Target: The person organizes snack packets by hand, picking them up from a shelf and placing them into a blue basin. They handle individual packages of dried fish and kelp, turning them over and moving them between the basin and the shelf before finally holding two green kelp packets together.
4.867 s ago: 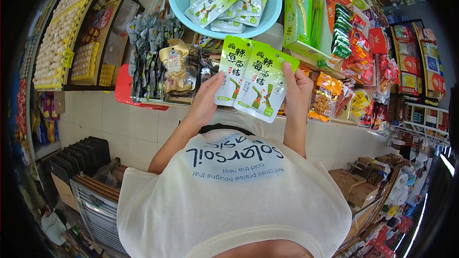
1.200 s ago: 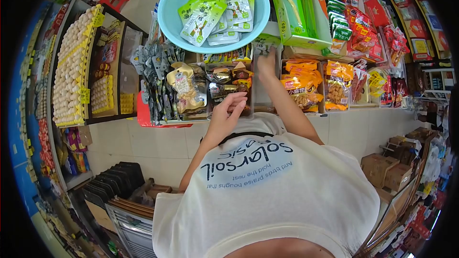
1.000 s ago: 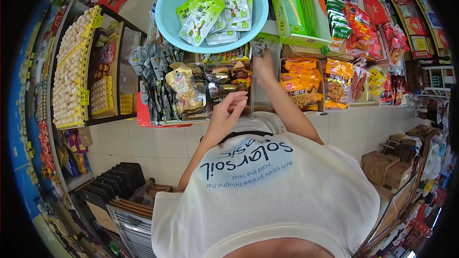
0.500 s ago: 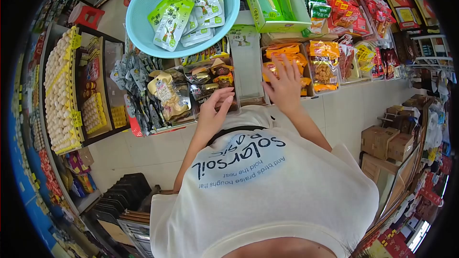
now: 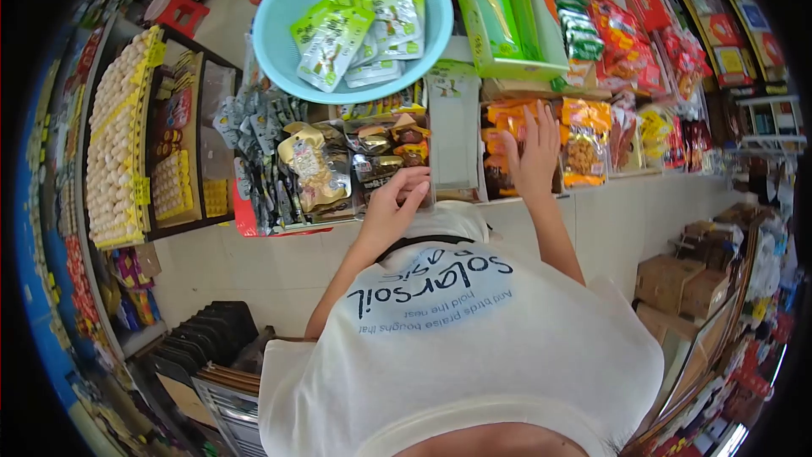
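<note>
Head view: the right hand, open with fingers spread, now lies flat on the orange snack packets. It has left the back of the clear bin, where a green packet stands. That bin looks finished with. The left hand stays loosely curled and empty at the bin's front edge, below the blue basin.

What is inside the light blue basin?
Green and white snack packets lie piled in the light blue basin, overlapping. The upper ones cover the lower packets and most of the basin's floor.
</note>
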A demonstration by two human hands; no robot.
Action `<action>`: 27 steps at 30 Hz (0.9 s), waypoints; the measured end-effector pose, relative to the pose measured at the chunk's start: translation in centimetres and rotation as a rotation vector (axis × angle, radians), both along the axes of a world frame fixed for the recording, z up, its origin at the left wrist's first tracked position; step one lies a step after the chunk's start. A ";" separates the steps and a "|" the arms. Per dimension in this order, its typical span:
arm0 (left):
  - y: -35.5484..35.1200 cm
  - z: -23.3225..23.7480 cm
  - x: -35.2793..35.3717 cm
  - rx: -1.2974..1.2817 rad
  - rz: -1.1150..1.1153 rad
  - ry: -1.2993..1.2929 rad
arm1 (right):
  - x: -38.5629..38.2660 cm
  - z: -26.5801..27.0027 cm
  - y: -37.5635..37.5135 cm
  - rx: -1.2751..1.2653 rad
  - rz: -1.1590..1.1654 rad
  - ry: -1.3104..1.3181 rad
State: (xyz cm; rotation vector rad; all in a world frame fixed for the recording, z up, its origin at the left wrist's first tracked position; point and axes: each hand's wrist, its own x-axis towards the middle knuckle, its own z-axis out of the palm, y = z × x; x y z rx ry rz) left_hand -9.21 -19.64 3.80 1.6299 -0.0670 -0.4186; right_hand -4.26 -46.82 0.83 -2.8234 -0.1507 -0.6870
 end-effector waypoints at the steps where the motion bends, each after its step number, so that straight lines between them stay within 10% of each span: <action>1: 0.1 0.1 0.0 0.000 0.007 0.008 | 0.0 1.0 0.8 0.100 0.033 -0.026; 13: 5.2 5.4 12.9 0.349 0.545 -0.667 | -0.1 2.1 8.5 0.510 0.312 -0.030; 22: 4.2 2.9 20.7 1.374 0.085 -0.315 | -2.2 2.3 8.0 0.585 0.316 -0.018; 27: 5.9 2.7 22.0 1.233 0.046 -0.229 | -2.4 2.3 7.1 0.625 0.261 -0.009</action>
